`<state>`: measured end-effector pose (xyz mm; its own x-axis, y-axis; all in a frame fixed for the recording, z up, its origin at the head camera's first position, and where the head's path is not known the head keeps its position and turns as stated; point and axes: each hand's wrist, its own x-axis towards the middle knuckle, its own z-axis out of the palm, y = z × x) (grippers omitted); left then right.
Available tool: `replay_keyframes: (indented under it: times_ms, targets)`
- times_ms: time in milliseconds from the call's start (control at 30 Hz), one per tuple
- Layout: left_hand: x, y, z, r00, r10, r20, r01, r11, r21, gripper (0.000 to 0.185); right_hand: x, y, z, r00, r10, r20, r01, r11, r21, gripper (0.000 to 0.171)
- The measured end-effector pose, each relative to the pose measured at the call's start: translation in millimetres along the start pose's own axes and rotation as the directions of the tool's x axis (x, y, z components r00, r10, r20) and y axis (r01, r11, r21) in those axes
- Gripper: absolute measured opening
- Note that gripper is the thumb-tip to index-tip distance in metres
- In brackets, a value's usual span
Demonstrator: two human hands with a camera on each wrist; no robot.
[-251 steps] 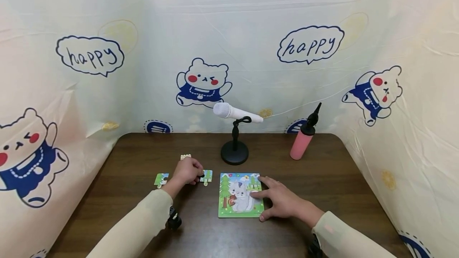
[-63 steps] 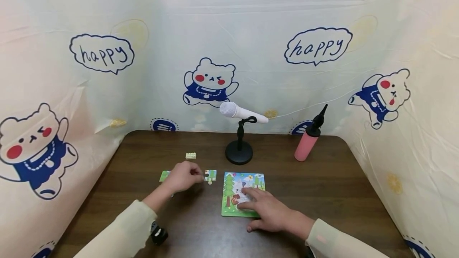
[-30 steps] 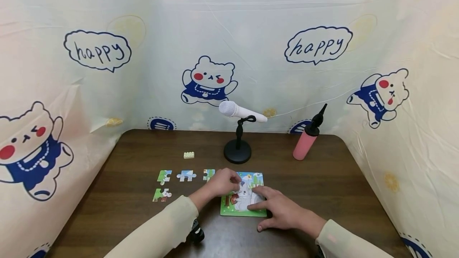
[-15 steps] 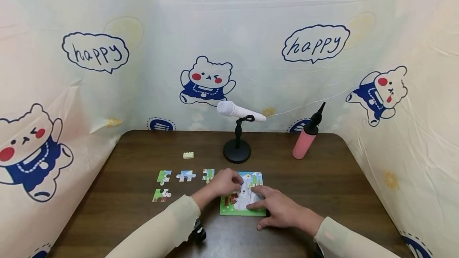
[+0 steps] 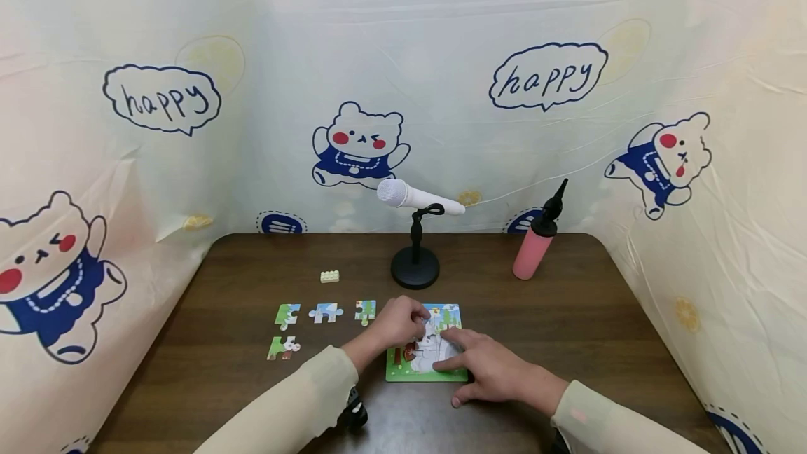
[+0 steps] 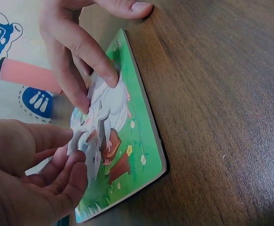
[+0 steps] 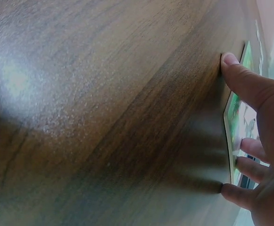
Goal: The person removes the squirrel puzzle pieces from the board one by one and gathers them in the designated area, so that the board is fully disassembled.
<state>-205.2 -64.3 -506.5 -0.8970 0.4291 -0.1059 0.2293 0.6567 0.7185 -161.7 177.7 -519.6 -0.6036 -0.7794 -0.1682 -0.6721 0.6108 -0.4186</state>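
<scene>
Left hand: you are pinching a white puzzle piece point(image 6: 90, 141) with your left hand point(image 5: 396, 321), fingers and thumb curled round its near edge; the piece is tilting up off the puzzle board point(image 5: 397, 372), its far end lying under your other hand's fingertips.
Right hand: your right hand point(image 5: 490, 370) is resting flat on the board with fingers straight, two fingertips point(image 6: 109, 77) pressing on the white squirrel picture; the thumb point(image 7: 240, 77) is lying on the wood just beside the board's edge; it is gripping nothing.
Puzzle board: it is lying flat on the table point(image 5: 599, 314), near the front and in the middle, between your two hands; a thin square slab with a green border and a printed scene of trees, grass and a white animal.
Loose pieces: four jigsaw pieces are sitting left of the board, well clear of your left hand; three in a row point(image 5: 325, 312) and one point(image 5: 281, 347) nearer to you; all flat, with knobs and notches.
Writing: the backdrop cloth point(image 5: 441, 54) is showing "happy" in speech bubbles point(image 5: 547, 77) beside cartoon bears; it is creased and thin.
Other things: a white microphone point(image 5: 416, 197) is sitting on a black round-based stand; a pink cylindrical hand pump point(image 5: 533, 247) with a black top is standing at the back right; a small cream toy brick point(image 5: 329, 276) is lying behind the loose pieces.
Table: dark brown wood grain, smooth and slightly glossy.
</scene>
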Motion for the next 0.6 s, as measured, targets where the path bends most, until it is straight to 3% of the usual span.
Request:
replay_keyframes:
  times_ms: [333, 600]
  targets:
    - [-2.7, -2.8, -1.4, 1.0, -0.008, -0.014, 0.006, 0.997, -0.082, 0.022, 1, -3, 1, 1.0, -0.027, -0.009, 0.027, 1.0, -0.007, 0.055]
    - [-11.6, -14.0, -16.2, 0.999, 0.013, -0.042, -0.017, 0.994, -0.112, 0.018, -1, -2, 1, 1.0, 0.004, -0.009, -0.004, 1.0, 0.014, 0.056]
